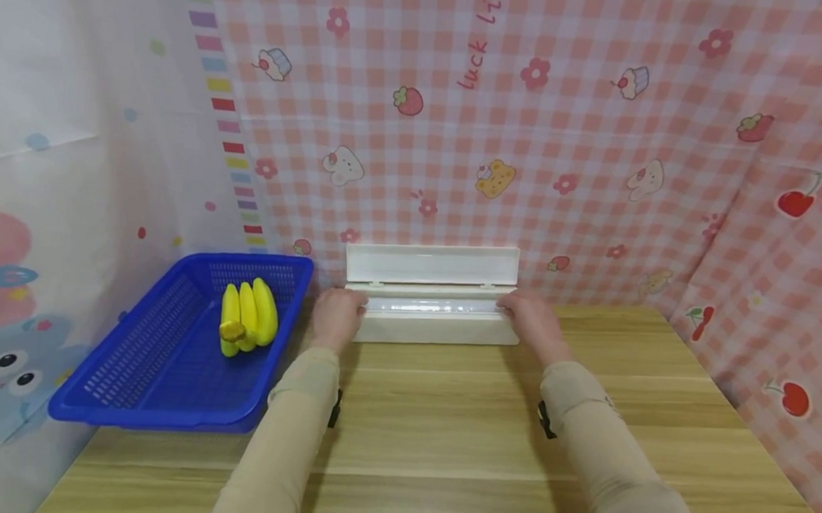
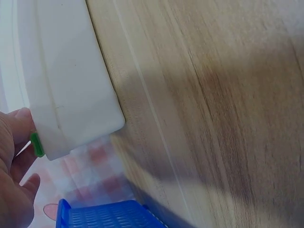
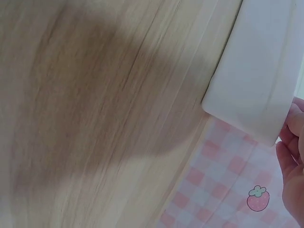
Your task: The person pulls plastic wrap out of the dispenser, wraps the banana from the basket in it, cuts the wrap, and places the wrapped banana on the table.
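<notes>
A long white cling film dispenser (image 1: 435,331) stands at the back of the table, its lid (image 1: 433,264) raised against the cloth. Inside lies a shiny roll of clear film (image 1: 431,306). My left hand (image 1: 336,316) grips the dispenser's left end, beside a small green piece (image 2: 36,145) at the edge. At the opposite end, my right hand (image 1: 533,323) pinches the corner, with thumb and fingers (image 3: 287,159) against the end wall. Whether the fingertips also touch the roll is hidden.
A blue plastic basket (image 1: 163,422) sits at the left of the wooden table (image 1: 437,441), close to my left forearm. In it lies a bunch of yellow bananas (image 1: 248,314). Pink checked cloth (image 1: 444,135) hangs right behind the dispenser.
</notes>
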### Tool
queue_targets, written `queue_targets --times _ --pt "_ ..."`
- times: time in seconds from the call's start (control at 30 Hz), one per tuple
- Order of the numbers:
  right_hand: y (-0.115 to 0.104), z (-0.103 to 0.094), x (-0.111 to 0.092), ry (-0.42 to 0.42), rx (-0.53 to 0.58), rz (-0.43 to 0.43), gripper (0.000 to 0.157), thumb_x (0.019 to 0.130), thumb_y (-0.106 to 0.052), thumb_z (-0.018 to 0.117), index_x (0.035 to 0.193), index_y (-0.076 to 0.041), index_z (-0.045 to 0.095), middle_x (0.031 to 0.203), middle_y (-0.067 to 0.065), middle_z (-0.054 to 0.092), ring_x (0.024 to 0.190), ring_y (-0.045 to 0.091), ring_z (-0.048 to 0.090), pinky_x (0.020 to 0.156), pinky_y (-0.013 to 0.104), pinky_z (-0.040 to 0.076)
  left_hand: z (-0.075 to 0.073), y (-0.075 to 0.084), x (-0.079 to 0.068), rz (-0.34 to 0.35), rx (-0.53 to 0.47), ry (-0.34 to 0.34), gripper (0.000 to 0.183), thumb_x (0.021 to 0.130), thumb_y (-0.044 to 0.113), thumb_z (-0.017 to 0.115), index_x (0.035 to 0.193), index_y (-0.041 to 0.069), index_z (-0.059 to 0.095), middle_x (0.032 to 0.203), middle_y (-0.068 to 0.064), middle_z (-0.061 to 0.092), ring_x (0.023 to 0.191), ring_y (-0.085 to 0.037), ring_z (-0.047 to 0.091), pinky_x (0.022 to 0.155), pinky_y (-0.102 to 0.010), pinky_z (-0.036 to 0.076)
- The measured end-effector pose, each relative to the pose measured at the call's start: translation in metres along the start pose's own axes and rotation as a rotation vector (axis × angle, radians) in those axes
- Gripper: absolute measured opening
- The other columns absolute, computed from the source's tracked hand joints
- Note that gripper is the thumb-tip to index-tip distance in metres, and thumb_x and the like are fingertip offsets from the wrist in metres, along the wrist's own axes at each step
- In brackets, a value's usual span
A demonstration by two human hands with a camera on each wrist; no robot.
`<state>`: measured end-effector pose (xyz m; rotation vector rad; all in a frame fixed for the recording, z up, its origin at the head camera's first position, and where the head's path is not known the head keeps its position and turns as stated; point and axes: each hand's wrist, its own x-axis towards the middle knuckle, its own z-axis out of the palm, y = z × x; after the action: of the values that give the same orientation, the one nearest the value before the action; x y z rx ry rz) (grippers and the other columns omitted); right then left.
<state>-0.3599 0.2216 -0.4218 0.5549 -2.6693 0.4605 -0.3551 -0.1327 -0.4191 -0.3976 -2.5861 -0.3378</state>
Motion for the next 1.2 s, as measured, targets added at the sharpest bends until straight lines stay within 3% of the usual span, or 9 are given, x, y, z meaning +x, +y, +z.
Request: queue_targets --times 0.17,0.43,0.7,1.2 --pt "0.001 0.002 0.002 0.002 0.004 -0.006 0.013 0.089 0.003 0.067 0.099 -0.002 0.074 0.104 0.016 0.07 0.101 0.035 0.062 0.09 0.047 0.051 0.001 0.0 0.001 -0.007 0.018 -0.008 0.008 0.082 0.003 0.076 0.086 0.01 0.078 0.085 -0.007 0.075 0.083 -0.03 0.068 0.085 -0.046 0.051" --pt "0.003 0.005 0.003 0.039 0.008 -0.023 0.011 0.089 0.002 0.068 0.097 -0.002 0.074 0.1 0.016 0.069 0.098 0.035 0.062 0.089 0.047 0.051 0.002 0.001 0.001 0.001 0.033 0.028 0.016 0.079 -0.001 0.072 0.067 0.01 0.071 0.071 -0.008 0.07 0.073 -0.034 0.065 0.069 -0.048 0.051" --pt "0.004 0.008 0.004 0.065 -0.001 -0.029 0.01 0.088 0.003 0.067 0.093 -0.001 0.074 0.097 0.016 0.068 0.096 0.035 0.061 0.087 0.047 0.051 0.002 0.004 0.0 0.01 0.071 0.06 0.015 0.078 -0.001 0.071 0.067 0.011 0.072 0.069 -0.009 0.069 0.066 -0.032 0.064 0.059 -0.045 0.051" --pt "0.006 0.017 -0.001 0.126 -0.021 -0.068 0.015 0.08 0.012 0.067 0.089 0.0 0.071 0.095 0.016 0.066 0.094 0.034 0.059 0.084 0.045 0.052 0.015 0.002 -0.005 0.014 -0.001 0.06 0.013 0.081 -0.006 0.067 0.079 0.005 0.073 0.082 -0.012 0.071 0.074 -0.031 0.066 0.064 -0.044 0.055"
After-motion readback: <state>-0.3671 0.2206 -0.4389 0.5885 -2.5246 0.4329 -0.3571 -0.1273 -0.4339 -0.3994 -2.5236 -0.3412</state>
